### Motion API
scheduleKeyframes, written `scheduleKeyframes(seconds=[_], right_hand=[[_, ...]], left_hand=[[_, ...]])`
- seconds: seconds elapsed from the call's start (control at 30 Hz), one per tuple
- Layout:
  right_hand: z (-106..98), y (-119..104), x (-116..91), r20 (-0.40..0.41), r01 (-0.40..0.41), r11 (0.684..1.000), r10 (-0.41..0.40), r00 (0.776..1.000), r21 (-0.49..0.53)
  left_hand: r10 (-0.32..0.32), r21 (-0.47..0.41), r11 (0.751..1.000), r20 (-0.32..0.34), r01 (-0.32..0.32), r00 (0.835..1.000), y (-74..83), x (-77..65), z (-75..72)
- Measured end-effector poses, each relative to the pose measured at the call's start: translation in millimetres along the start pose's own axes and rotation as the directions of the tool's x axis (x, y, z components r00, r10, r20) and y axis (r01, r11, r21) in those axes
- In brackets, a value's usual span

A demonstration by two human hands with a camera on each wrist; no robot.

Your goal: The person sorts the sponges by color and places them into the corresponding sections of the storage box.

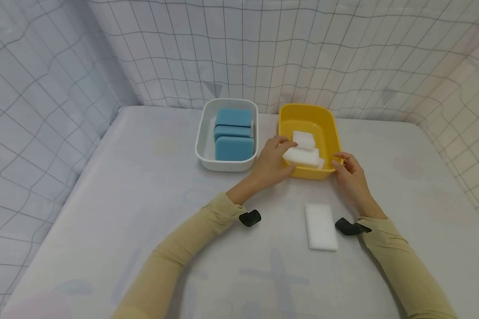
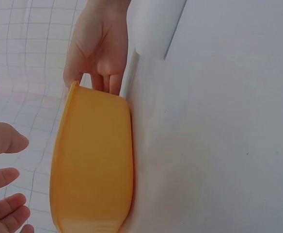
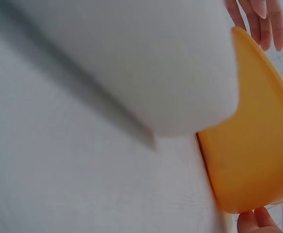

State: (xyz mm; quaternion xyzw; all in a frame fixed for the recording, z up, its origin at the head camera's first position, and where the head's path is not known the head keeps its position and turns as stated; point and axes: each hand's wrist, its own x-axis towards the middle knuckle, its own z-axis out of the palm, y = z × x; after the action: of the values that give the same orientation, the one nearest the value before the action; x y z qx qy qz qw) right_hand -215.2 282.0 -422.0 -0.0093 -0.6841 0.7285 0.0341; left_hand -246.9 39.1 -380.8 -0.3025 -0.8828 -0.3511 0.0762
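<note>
A yellow bin [image 1: 330, 133] holds several white sponge blocks [image 1: 303, 156]. My right hand [image 1: 352, 179] grips its near right corner, thumb and fingers on the wall; in the left wrist view this hand [image 2: 100, 43] is at the far end of the bin [image 2: 93, 155]. Over the bin's left rim hovers my left hand [image 1: 272, 161], fingers spread and apart from the blocks as seen in the left wrist view [image 2: 6, 184]. Nearer me, one white sponge block [image 1: 321, 227] lies flat on the table; it looms large in the right wrist view [image 3: 146, 63].
Left of the yellow bin stands a white bin [image 1: 227, 166] with blue sponges [image 1: 234, 148] in it. Both bins are near the table's back edge, before a grid-patterned curtain [image 1: 243, 53]. The white cloth [image 1: 143, 186] covers the table.
</note>
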Motion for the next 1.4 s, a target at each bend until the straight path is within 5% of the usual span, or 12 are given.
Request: scheduleKeyframes(seconds=[0.5,0.83,1.17,1.4], right_hand=[[-2.7,0.1,2.5,-0.001,-0.015,0.999,0.015,1.0,-0.04],[-3.3,-0.3,2.9,-0.01,-0.001,0.995,0.0,1.0,-0.104],[-3.4,0.7,3.1,0.004,0.009,0.999,-0.009,1.0,-0.046],[-2.2,1.2,2.5,-0.006,0.014,0.999,-0.014,1.0,-0.036]], left_hand=[[0.139,-0.027,0.99,-0.003,-0.139,0.99,10.0,-22.8,11.9],[0.151,-0.036,0.988,0.024,-0.15,0.988,14.5,-34.8,16.6],[0.186,-0.075,0.98,0.029,-0.184,0.982,20.9,-44.8,18.7],[0.16,-0.12,0.982,0.122,-0.146,0.98,27.8,-54.0,24.5]])
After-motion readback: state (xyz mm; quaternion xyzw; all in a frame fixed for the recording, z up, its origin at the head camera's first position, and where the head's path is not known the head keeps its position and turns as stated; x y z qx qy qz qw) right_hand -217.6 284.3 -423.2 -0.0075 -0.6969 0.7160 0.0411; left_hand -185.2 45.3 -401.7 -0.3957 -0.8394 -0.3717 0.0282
